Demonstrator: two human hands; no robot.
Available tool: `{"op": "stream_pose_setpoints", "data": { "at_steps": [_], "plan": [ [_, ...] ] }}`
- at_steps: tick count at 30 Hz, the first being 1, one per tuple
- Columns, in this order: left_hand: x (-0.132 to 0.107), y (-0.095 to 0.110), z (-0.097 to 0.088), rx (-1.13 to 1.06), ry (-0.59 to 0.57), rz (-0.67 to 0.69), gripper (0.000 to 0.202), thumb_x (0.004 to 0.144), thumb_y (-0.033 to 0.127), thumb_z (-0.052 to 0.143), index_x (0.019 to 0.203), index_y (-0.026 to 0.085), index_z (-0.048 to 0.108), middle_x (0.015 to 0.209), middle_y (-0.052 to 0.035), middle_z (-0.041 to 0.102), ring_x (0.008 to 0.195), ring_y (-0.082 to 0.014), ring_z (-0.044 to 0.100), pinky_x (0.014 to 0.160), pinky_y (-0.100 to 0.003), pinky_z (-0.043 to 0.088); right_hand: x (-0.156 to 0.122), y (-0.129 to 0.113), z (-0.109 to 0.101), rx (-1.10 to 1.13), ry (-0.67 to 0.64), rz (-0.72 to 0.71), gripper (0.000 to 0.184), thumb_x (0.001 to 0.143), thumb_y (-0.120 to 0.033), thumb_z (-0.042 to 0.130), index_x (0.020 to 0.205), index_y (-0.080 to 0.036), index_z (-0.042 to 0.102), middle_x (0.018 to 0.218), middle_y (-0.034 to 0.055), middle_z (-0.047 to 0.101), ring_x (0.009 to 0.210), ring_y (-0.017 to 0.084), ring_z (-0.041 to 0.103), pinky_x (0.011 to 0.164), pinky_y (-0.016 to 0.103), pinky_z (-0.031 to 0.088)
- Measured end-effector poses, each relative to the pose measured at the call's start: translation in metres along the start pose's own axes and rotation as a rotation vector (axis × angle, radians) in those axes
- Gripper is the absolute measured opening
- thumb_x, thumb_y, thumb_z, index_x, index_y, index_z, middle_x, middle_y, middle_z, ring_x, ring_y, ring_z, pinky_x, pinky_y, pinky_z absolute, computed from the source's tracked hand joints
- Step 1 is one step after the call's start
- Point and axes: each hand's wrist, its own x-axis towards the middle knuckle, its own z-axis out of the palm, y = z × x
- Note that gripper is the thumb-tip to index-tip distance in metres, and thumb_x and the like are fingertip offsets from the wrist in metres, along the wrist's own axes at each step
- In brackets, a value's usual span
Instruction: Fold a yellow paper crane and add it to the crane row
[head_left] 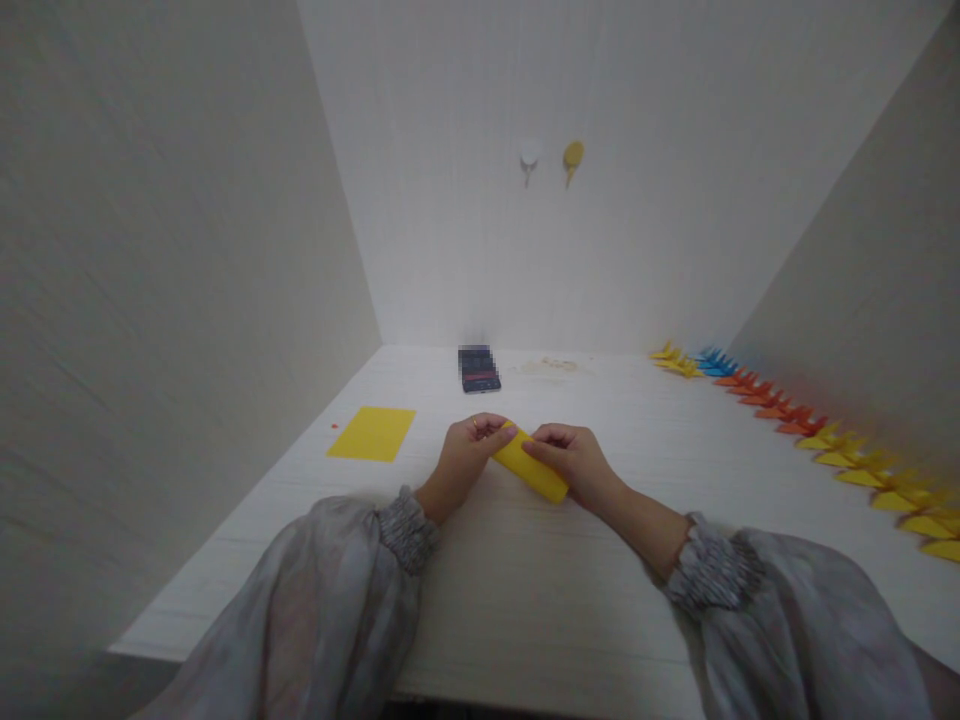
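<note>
A folded strip of yellow paper (pixel 531 468) lies slanted on the white table (pixel 525 580), held at both ends. My left hand (pixel 466 458) pinches its upper left end, fingers curled; a ring shows on one finger. My right hand (pixel 574 462) presses and grips the strip's middle and lower right part with closed fingers. Both wrists rest near the tabletop, in loose grey sleeves.
A flat yellow paper sheet (pixel 372 434) lies to the left. A dark phone (pixel 478 369) sits at the back. A row of folded paper figures (pixel 817 432) in yellow, blue and orange runs along the right wall. Two hooks (pixel 551 160) hang on the back wall.
</note>
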Motion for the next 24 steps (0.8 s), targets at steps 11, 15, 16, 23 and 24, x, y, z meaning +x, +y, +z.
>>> {"op": "stream_pose_setpoints", "data": {
  "at_steps": [11,15,16,23,24],
  "plan": [
    [0.007,-0.003,-0.005,-0.243,0.148,-0.054,0.024,0.058,0.030,0.067,0.070,0.013,0.056,0.067,0.0000,0.059,0.061,-0.0100,0.054,0.063,-0.024,0.042,0.011,0.012,-0.007,0.017,0.109,-0.081,0.019,0.055,-0.033,0.069,0.064,-0.018,0.064,0.061,0.0009,0.062,0.055,0.013,0.054,0.052,0.025,0.041],
    [0.009,-0.006,-0.006,-0.265,0.169,-0.038,0.026,0.058,0.030,0.068,0.072,0.013,0.055,0.068,0.0001,0.058,0.062,-0.0093,0.053,0.064,-0.023,0.041,0.010,0.006,-0.006,0.097,0.172,-0.170,0.012,0.055,-0.028,0.070,0.061,-0.019,0.063,0.060,-0.0010,0.059,0.056,0.012,0.052,0.054,0.024,0.040],
    [0.009,-0.007,-0.007,-0.262,0.169,-0.035,0.026,0.058,0.030,0.068,0.072,0.013,0.055,0.067,0.0003,0.058,0.062,-0.0091,0.053,0.064,-0.023,0.041,0.009,0.003,-0.005,0.101,0.182,-0.182,0.011,0.056,-0.027,0.069,0.061,-0.019,0.063,0.060,-0.0010,0.059,0.057,0.012,0.051,0.055,0.024,0.039],
    [0.009,-0.007,-0.007,-0.237,0.177,-0.051,0.028,0.056,0.032,0.069,0.071,0.014,0.054,0.065,0.0018,0.056,0.059,-0.0080,0.051,0.061,-0.022,0.039,0.004,-0.006,-0.003,0.070,0.236,-0.255,0.011,0.060,-0.029,0.067,0.061,-0.019,0.063,0.060,-0.0014,0.057,0.058,0.012,0.050,0.058,0.025,0.039],
    [0.009,-0.007,-0.007,-0.235,0.174,-0.055,0.029,0.055,0.032,0.069,0.071,0.014,0.054,0.064,0.0018,0.056,0.059,-0.0080,0.051,0.060,-0.022,0.039,0.004,-0.006,-0.003,0.063,0.236,-0.264,0.012,0.061,-0.030,0.066,0.062,-0.019,0.063,0.061,-0.0011,0.057,0.059,0.012,0.050,0.059,0.025,0.040]
  ]
}}
